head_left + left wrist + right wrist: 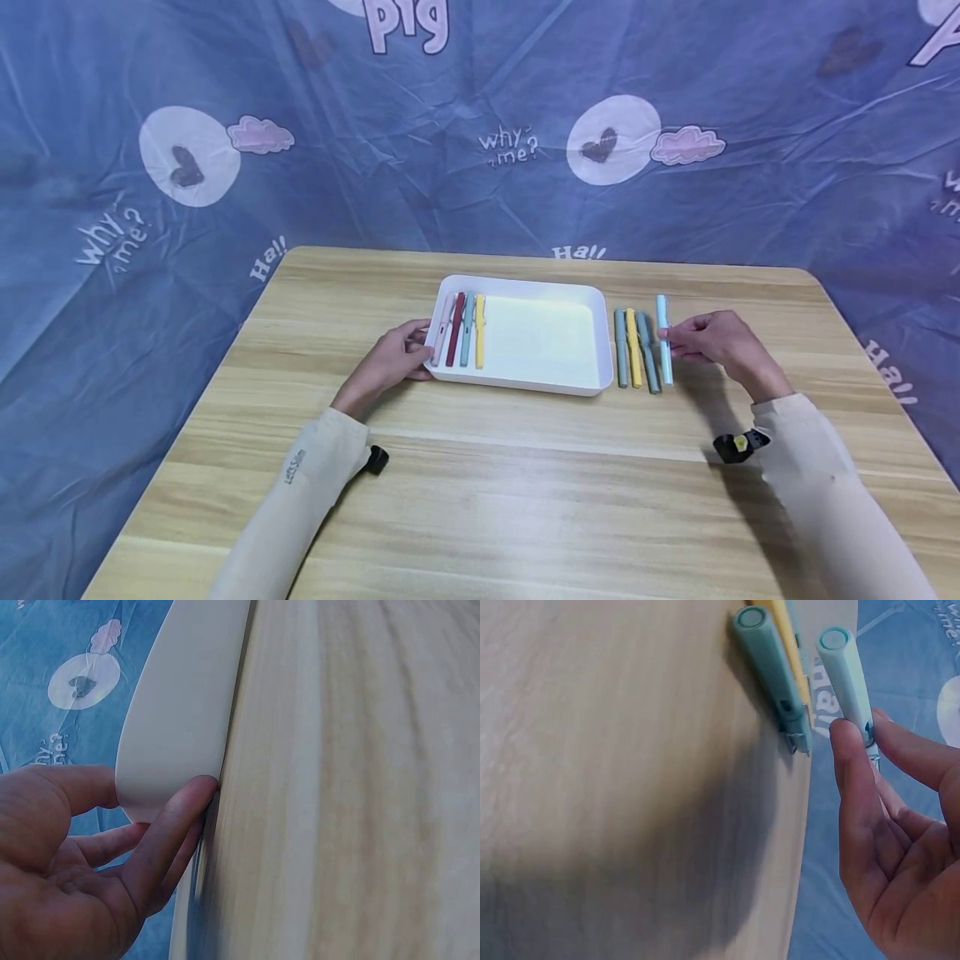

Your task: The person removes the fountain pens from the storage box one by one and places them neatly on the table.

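My left hand (392, 358) grips the left end of a white tray (540, 333), with fingers against its wall and rim; the left wrist view shows this from close by. Inside the tray, a pink pen (438, 342), a dark red pen (455, 331), a blue-green pen (467, 331) and a yellow pen (480, 337) lie side by side. Over on the right, my right hand (716, 337) pinches a light blue pen (844, 675) between thumb and fingertips. Just left of it lie two grey-green pens (621, 348) with another yellow pen (634, 348) between them.
Everything lies on a wooden table (487, 500), with bare wood in front of the tray. Behind the table's far edge hangs a blue printed cloth (450, 192). A small black device (741, 446) sits at the right wrist, another (377, 459) at the left.
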{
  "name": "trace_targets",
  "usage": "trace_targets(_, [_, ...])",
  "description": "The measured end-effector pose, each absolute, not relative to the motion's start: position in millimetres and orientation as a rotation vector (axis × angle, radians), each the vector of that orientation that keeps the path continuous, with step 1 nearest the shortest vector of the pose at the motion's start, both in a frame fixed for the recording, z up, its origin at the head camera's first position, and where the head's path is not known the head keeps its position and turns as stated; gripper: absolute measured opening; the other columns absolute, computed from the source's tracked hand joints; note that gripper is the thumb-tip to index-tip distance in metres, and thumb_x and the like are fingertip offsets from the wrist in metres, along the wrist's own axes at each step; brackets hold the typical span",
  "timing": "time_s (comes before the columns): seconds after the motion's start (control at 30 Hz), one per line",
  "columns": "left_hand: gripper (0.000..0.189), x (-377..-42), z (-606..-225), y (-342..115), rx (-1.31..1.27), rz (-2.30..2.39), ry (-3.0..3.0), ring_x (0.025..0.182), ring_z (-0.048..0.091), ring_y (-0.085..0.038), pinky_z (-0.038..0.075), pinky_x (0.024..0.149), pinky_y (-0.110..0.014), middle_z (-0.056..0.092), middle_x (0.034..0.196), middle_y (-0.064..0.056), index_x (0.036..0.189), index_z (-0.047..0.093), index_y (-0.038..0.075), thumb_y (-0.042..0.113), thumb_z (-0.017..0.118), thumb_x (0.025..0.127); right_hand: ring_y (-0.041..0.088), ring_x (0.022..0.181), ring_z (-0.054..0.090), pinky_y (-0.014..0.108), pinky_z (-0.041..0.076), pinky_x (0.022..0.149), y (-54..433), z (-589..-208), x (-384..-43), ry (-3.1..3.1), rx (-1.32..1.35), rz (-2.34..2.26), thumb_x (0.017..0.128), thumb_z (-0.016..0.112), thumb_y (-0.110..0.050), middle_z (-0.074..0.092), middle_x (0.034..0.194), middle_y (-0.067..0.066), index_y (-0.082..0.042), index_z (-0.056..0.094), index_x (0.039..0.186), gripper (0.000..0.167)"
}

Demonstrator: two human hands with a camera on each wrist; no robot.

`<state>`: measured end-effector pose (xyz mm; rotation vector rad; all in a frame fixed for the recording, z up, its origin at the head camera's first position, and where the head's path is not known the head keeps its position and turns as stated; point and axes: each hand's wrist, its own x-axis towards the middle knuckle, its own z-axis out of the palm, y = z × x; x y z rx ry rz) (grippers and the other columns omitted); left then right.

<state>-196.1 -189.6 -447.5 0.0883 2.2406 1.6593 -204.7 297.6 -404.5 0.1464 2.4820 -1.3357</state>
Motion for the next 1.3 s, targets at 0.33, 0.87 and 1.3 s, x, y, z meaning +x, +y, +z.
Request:
trace_targets(0.33, [0.058, -197.9, -447.5, -189.0, 0.104, 1.667, 2.235, 0.117, 0.063, -0.038, 0.067, 0.082, -0.035, 0.053, 0.136, -0.029, 0.158, 0.036, -0.002, -0.001, 0.054, 0.104, 0.009, 0.077, 0.072, 0.026, 0.065, 0.075, 305.2, -419.7, -209.1, 2.392, 0.141, -1.287, 0.101, 0.072, -0.025, 0.075, 0.085, 0.000, 0.012, 0.069, 0.111, 0.038])
trace_targets(0.87, [0.058, -196.8, -445.9, -190.8, 0.136, 1.674, 2.224, 0.115, 0.064, -0.039, 0.067, 0.082, -0.035, 0.054, 0.136, -0.029, 0.158, 0.037, -0.001, -0.001, 0.054, 0.103, 0.009, 0.075, 0.071, 0.024, 0.065, 0.075, 303.1, -427.3, -213.1, 2.366, 0.191, -1.242, 0.098, 0.076, -0.028, 0.074, 0.080, -0.001, 0.004, 0.071, 0.103, 0.032])
trace_targets(1.3, [0.057, -196.7, -446.4, -190.4, 0.123, 1.661, 2.236, 0.116, 0.064, -0.038, 0.067, 0.082, -0.035, 0.054, 0.136, -0.028, 0.158, 0.038, -0.001, -0.001, 0.054, 0.103, 0.007, 0.072, 0.069, 0.023, 0.065, 0.072, 301.8, -429.3, -214.7, 2.381, 0.202, -1.212, 0.098, 0.076, -0.028, 0.072, 0.077, -0.003, 0.003, 0.071, 0.101, 0.032])
